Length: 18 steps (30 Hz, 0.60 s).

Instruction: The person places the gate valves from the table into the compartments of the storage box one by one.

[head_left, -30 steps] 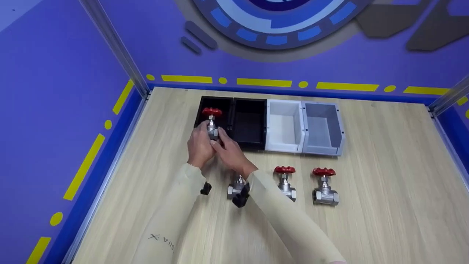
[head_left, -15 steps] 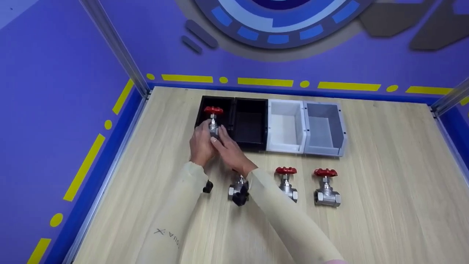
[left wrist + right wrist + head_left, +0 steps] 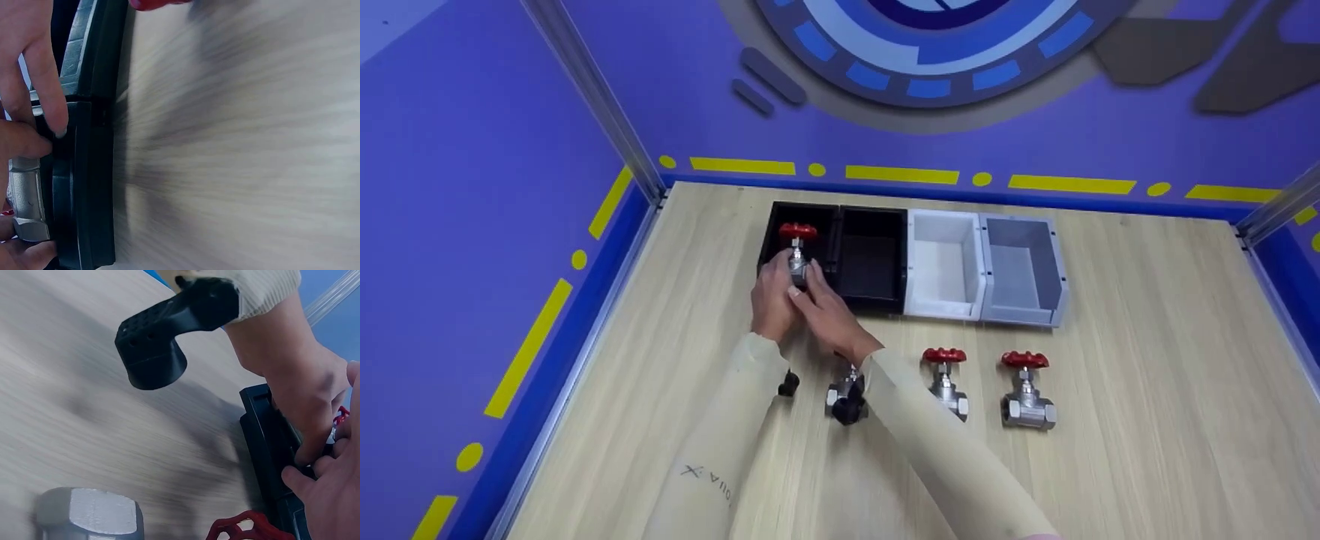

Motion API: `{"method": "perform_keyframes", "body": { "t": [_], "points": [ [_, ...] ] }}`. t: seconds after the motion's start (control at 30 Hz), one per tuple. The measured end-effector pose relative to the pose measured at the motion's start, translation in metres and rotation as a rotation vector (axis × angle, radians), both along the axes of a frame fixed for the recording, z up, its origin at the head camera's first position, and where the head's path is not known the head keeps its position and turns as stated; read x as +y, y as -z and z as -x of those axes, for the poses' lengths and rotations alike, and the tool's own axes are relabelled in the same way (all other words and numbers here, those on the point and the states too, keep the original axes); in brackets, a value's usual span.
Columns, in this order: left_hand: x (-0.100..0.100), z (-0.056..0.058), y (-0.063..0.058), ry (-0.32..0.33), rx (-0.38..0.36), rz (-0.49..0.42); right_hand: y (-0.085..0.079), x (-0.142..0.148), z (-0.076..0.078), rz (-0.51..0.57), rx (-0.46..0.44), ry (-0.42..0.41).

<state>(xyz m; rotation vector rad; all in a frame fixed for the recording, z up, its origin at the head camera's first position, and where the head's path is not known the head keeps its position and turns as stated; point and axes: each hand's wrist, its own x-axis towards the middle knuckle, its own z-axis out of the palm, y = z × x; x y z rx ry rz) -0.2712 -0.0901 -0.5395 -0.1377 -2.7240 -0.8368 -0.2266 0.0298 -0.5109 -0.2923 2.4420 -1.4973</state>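
A metal valve [image 3: 797, 268] with a red handwheel [image 3: 798, 231] stands upright at the front part of the leftmost black bin [image 3: 766, 247]. My left hand [image 3: 775, 300] grips the valve body from the left. On the other side my right hand [image 3: 832, 319] holds its right end, with the thumb at the front. In the left wrist view the steel valve body [image 3: 27, 197] shows between fingers, close to the black bin wall [image 3: 93, 185]. The right wrist view shows both hands together at the bin; they hide most of the valve there.
Right of it stand a second black bin [image 3: 870, 262], a white bin [image 3: 941, 307] and a grey bin [image 3: 1020, 311]. On the wooden table lie more valves: one [image 3: 834, 401] partly behind the right wrist, one [image 3: 945, 382] partly behind the sleeve, one [image 3: 1027, 405] further right.
The head view shifts slightly. Both hands stay on the valve at the leftmost black bin, with hardly any movement.
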Motion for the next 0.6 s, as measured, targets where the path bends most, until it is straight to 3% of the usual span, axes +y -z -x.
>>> {"method": "perform_keyframes", "body": {
  "t": [0.27,0.43,0.6],
  "points": [
    [0.003,0.002,-0.001,0.024,0.026,-0.029,-0.009,-0.004,0.004,-0.109,0.011,0.010],
    [0.006,0.008,-0.006,0.010,-0.056,-0.012,-0.007,-0.005,0.003,-0.132,0.015,0.007],
    [0.006,0.012,-0.007,-0.018,-0.147,-0.051,-0.005,-0.007,0.003,-0.132,0.034,0.017]
  ]
}}
